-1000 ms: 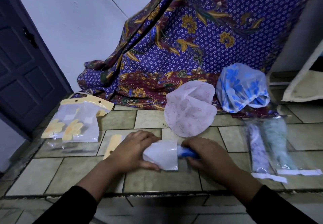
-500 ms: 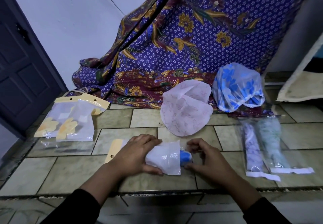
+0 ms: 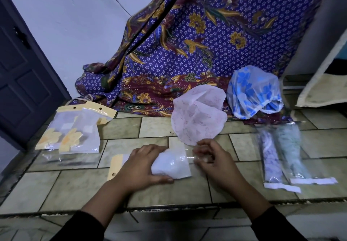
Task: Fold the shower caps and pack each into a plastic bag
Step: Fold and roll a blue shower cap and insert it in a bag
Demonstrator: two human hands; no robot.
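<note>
Bagging step | left hand [image 3: 139,165] grips folded shower cap [image 3: 169,165] inside plastic bag [image 3: 178,146], on tiles [image 3: 78,186] between both hands | right hand [image 3: 212,158] curled at bag mouth, hold on clear film cannot be told | risk: springy cap may unroll and creep out if left grip eases; thin film may tear if tugged

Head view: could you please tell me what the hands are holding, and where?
The left hand grips the filled plastic bag around its middle. The right hand curls at the bag's clear mouth; whether it pinches cannot be told.
</note>
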